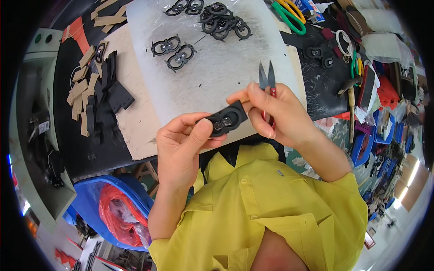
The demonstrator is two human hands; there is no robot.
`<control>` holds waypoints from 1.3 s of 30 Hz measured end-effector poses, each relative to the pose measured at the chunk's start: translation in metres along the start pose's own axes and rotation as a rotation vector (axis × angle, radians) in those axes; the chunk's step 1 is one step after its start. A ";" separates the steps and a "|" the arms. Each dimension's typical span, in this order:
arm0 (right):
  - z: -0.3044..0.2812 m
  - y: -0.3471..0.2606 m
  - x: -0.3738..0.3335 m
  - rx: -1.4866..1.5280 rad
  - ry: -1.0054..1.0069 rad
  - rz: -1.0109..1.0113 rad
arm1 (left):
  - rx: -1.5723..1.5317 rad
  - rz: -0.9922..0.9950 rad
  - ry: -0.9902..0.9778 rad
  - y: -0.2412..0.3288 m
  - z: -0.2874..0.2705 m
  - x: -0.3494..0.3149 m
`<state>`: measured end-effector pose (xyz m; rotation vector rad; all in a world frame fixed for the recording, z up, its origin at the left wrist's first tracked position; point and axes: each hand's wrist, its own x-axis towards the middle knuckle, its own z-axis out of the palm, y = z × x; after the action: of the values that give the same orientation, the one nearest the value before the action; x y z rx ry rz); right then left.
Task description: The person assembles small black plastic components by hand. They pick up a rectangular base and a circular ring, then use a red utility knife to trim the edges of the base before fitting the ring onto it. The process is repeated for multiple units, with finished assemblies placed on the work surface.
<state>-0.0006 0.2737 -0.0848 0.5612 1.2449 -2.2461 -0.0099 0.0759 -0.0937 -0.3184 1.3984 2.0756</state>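
Note:
My left hand [181, 142] pinches a black strap piece [230, 115] between thumb and fingers. The piece has a rounded black ring shape and a small metal fitting in it. Small scissors [272, 91] with red handles rest in my right hand [282, 110], their blades apart and pointing away from me. The fingertips of that same hand touch the square end of the black piece. Beyond my hands, two black ring-shaped parts [181, 57] with metal fittings lie on the white sheet [217, 74], and a heap of similar black parts [220, 20] lies farther off.
On the left of the table lie black strips [118, 95] and tan strips [77, 94]. A green-handled tool [289, 20] is at the back right, a hammer [351, 88] at the right edge. A blue bin [92, 203] with red plastic bags stands below the table's left front edge.

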 end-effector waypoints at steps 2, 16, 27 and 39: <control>-0.002 -0.006 -0.003 -0.026 -0.008 0.048 | -0.013 0.018 -0.005 -0.002 0.002 0.007; -0.174 -0.042 -0.004 -1.052 0.955 -0.683 | 1.553 1.250 0.112 0.039 0.056 0.136; -0.042 -0.071 0.067 -1.226 0.191 -1.029 | 1.408 1.068 -0.003 0.028 0.019 0.093; -0.011 -0.061 0.118 -1.541 0.085 -1.175 | 1.341 1.043 0.306 0.022 -0.014 0.073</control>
<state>-0.1296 0.2839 -0.1185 -0.8657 3.1807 -0.9974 -0.0828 0.0835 -0.1201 0.8381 3.1691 1.1290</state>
